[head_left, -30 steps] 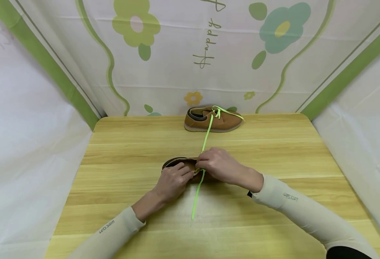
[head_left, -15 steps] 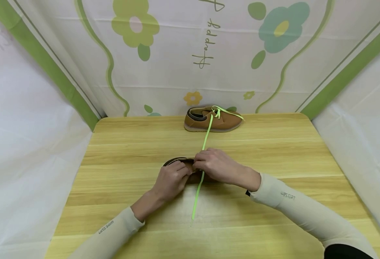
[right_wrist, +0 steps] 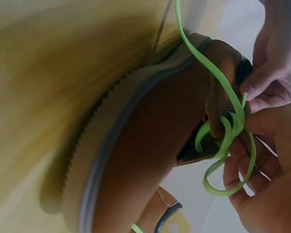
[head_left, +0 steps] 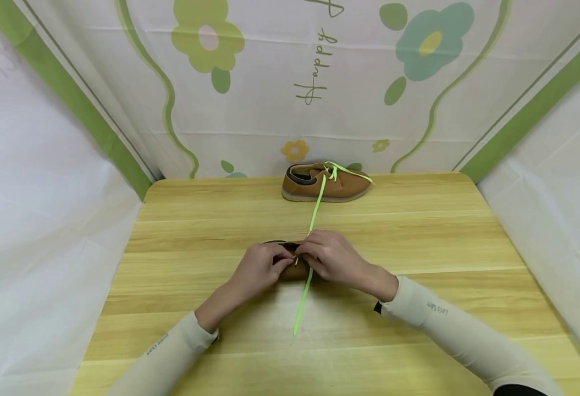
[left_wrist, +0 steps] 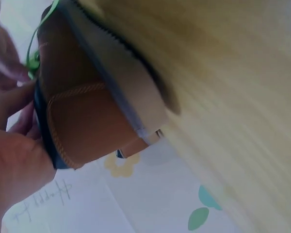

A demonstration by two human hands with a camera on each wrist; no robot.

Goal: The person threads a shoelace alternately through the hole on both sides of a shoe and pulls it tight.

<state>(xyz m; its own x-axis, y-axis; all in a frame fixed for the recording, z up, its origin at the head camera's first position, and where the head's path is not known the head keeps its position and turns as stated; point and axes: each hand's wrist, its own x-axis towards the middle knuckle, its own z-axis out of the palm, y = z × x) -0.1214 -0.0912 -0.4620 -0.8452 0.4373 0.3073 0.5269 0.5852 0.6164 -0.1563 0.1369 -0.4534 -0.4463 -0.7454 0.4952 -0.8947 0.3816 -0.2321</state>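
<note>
A brown shoe [right_wrist: 145, 136] with bright green laces stands on the table, its toe pointing right in the head view. Both hands meet over its lace opening and cover much of it. My right hand [head_left: 336, 257] pinches the green shoelace [right_wrist: 223, 82] near the eyelets; a loop of it hangs by the fingers in the right wrist view. Thumb and forefinger of my left hand [head_left: 255, 269] come together at a short lace end by the shoe's collar. In the left wrist view, the heel [left_wrist: 82, 126] faces the camera.
Behind stands a matching brown shoe [head_left: 326, 184], its green laces loose over the toe. One long lace end [head_left: 300, 308] trails across the wooden table [head_left: 195, 220] toward the person. A printed white cloth [head_left: 270, 99] rises at the table's back edge.
My left hand has turned, bringing its thumb and forefinger together near the right fingertips. A short lace end now shows between the hands. The right hand has shifted only slightly; the back shoe is still.
</note>
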